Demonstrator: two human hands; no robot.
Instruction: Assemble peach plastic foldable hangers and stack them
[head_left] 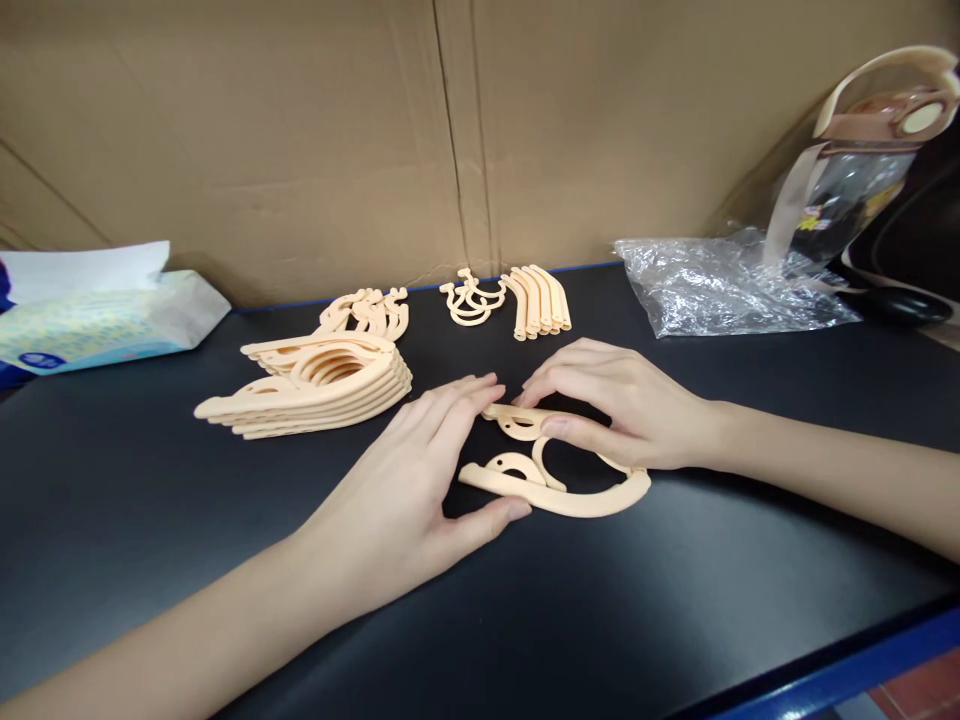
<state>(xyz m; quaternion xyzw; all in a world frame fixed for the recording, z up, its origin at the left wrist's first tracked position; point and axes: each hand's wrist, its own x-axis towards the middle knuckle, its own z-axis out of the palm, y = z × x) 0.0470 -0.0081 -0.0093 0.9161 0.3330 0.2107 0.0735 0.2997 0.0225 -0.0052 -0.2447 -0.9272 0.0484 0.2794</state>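
The left hand (427,470) is spread, thumb away from nearly straight fingers, its thumb tip at the near arm of a cream plastic hanger (577,500) and its fingertips just beside the far arm's left end. The right hand (626,405) arches over the far arm, thumb lying along it and fingers bent beyond; whether they pinch it I cannot tell, since the hand covers much of that arm. The hanger lies flat between the hands, its right-hand joint partly hidden. From it, between nine and ten o'clock, sits a stack of hangers (364,400), the lower ones mostly masked by the top one. Past it at ten o'clock lie overlapping hook pieces (396,318), too tangled to count; at eleven, more loose hooks (471,318); at twelve, a row of curved arms (553,300). Between one and two o'clock, glare blurs a crumpled clear bag (720,290) near a bottle (862,185) under a strap. Toward ten o'clock, the left edge cuts off a tissue pack (112,325).
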